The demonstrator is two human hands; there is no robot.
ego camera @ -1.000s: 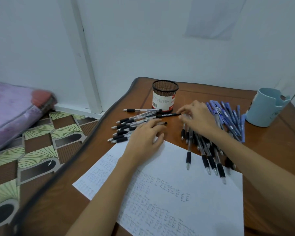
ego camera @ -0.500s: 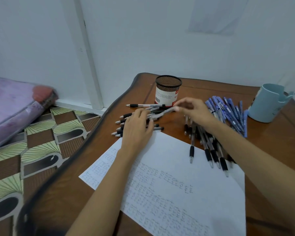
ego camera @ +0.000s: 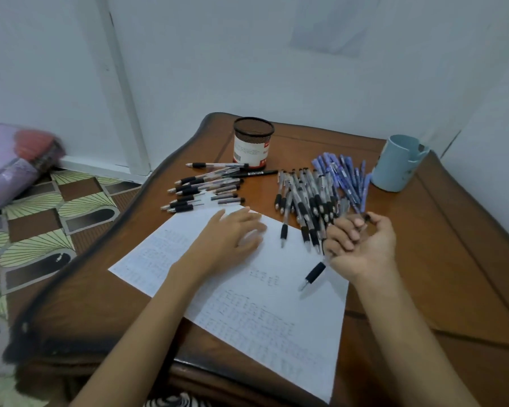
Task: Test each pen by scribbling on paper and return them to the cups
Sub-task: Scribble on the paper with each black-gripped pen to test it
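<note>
The step in hand is the testing of one pen: the right hand (ego camera: 362,245) has its fingers curled round a clear pen with a black grip (ego camera: 314,273), whose tip points down and left over the sheet of paper (ego camera: 276,318), near its right part. The left hand (ego camera: 229,235) lies flat on the far edge of the sheet with fingers straight, holding nothing and, it seems, pinning the paper. I judge that the next move calls for shifting the pen into a writing hold, setting the tip on a bare patch and scribbling, then carrying it to a cup. Both the black mesh cup (ego camera: 253,142) at the far side and the light blue cup (ego camera: 400,163) at the far right stand apart from the sheet. Many pens lie loose on the wooden table (ego camera: 453,274): a left row of black-grip pens (ego camera: 203,189), a middle heap (ego camera: 306,198) overlapping the paper's far edge, and blue pens (ego camera: 344,180) just beside the blue cup. Most of the held pen's barrel is hidden in the fist. Whether its tip touches the paper cannot be told, nor what is in either cup. The faint rows of marks on the sheet are too small to read, and the left fingertips are blurred.
</note>
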